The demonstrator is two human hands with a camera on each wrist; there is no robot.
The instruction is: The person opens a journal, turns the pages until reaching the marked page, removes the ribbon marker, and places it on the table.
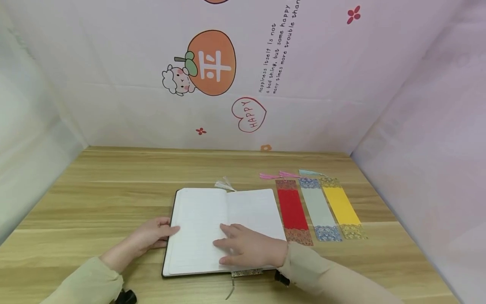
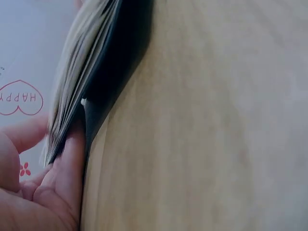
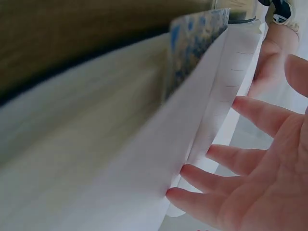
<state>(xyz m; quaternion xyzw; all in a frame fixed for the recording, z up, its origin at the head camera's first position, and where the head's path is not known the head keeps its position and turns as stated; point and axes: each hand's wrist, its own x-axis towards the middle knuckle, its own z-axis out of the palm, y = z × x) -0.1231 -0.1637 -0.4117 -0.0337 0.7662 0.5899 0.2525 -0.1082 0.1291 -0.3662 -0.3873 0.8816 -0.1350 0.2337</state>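
An open notebook (image 1: 197, 236) with a dark cover and blank-looking, faintly lined pages lies on the wooden table. My left hand (image 1: 152, 236) pinches its left edge, thumb on the page and fingers beneath the pages; in the left wrist view those fingers (image 2: 72, 159) go in under the page block by the dark cover. My right hand (image 1: 252, 247) has its fingers spread, fingertips on the pages near the middle fold. Between the pages sits a bookmark, its patterned end (image 1: 247, 272) poking out at the bottom; the right wrist view shows this blue-patterned end (image 3: 195, 45) closer.
To the right of the notebook lie a red bookmark (image 1: 291, 207), a pale grey-green bookmark (image 1: 318, 204) and a yellow bookmark (image 1: 341, 204), with tassels at the top. A white tassel (image 1: 225, 184) shows above the notebook. A printed cloth (image 1: 133, 114) stands behind the table.
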